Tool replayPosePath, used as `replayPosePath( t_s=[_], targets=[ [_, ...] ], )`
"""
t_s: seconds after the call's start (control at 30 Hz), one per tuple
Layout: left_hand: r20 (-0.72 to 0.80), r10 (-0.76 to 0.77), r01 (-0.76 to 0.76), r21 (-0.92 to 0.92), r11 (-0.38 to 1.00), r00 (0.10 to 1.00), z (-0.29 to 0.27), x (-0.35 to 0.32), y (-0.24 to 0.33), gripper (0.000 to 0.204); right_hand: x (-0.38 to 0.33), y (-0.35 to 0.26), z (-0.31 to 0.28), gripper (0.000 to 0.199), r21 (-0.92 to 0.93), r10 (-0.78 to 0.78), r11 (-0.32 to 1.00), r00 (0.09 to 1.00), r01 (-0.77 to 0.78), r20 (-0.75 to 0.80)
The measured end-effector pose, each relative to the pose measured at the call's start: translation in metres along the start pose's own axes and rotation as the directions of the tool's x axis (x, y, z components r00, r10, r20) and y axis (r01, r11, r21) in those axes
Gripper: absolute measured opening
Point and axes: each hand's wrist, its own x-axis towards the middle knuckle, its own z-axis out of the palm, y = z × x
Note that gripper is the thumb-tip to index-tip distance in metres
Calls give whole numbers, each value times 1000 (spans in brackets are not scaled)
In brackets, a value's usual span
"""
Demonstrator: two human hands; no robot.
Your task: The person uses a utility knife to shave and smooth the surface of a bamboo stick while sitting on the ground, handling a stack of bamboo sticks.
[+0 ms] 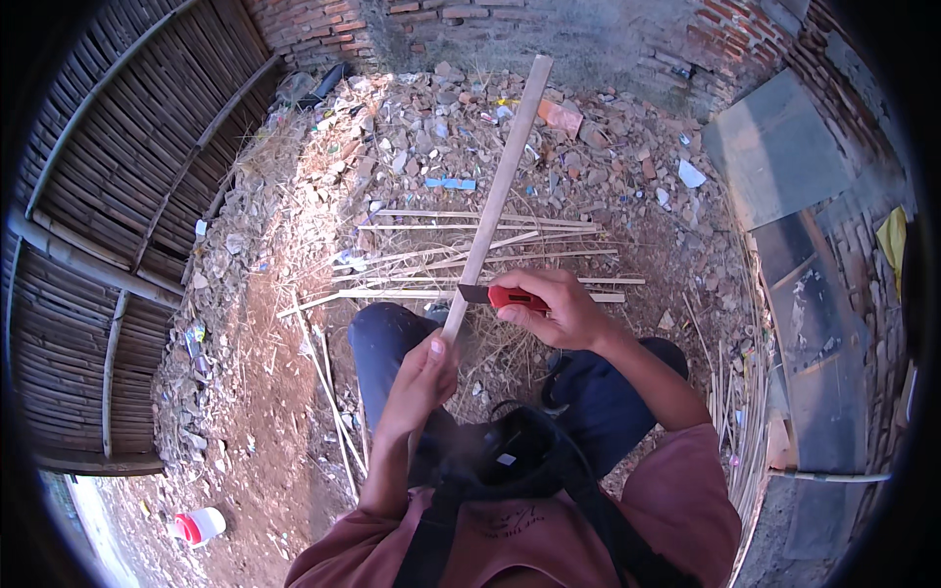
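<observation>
A long slat [500,186] slants up beside the left knee [384,331], gripped low in the closed left hand [423,377], while the right hand [559,309] wraps a red cutter [515,298], its blade against the slat. Thin strips [397,294], partly hidden behind it, lie on rubble-strewn ground [260,392]; a bamboo screen [123,137] stands left, a brick wall [549,41] ahead.

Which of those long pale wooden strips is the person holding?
The flat, pale wooden strip gripped in the left hand, with the red-handled, dark-bladed knife at its side; the other pale strips lie on the littered brown ground.
</observation>
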Motion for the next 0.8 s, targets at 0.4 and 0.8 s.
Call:
replayPosePath(
  t_s=[0.4,0.8],
  targets=[
    [-83,108,-89,208,974,991,4,1,-5,46,-9,-3,31,29,-76,-94,991,978,109,185],
    [-100,137,-122,142,982,985,11,5,-1,27,-14,4,48,29,-159,-145,975,985,158,93]
  ],
)
